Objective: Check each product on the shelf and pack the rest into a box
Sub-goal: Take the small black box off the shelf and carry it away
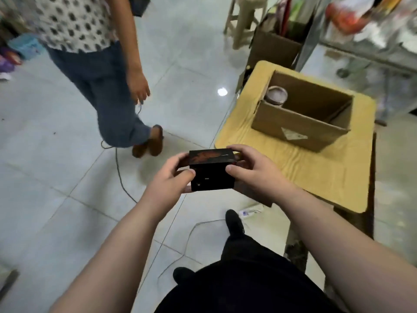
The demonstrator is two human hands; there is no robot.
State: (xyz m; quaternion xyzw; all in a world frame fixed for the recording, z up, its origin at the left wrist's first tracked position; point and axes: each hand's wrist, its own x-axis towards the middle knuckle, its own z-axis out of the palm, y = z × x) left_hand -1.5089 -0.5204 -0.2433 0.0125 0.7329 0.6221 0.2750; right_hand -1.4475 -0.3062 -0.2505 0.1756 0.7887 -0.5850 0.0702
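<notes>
Both hands hold a small black box [211, 170] with a reddish design on its top, out in front of the body above the tiled floor [56, 154]: the left hand [168, 184] grips its left side with the thumb curled onto the front face, and the right hand [252, 170] grips its right side with fingers over the top edge. Just to the right, an open cardboard box [302, 118] sits on a yellow cloth [293, 168] over a table, with a round jar [276, 96] standing in its far left corner. Another person in a spotted shirt [74, 21] and jeans stands to the left, a thin cable [119, 172] trailing across the floor near their feet.
</notes>
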